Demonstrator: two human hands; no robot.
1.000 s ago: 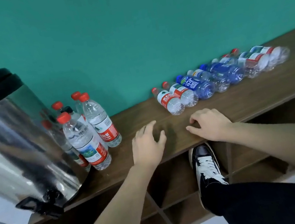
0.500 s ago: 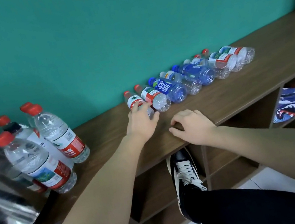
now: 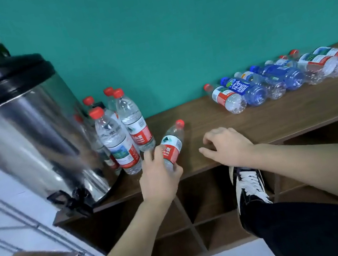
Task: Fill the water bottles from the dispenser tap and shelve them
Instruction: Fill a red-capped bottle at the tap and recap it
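Red-capped clear plastic bottle (image 3: 172, 145), held low in the left hand (image 3: 161, 178), points toward one o'clock; black dispenser tap (image 3: 72, 199) waits at nine o'clock.

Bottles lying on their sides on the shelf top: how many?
7 at least, in one row against the green wall at right; its far end overlaps, so one may be hidden. The bottle in the left hand is not counted.
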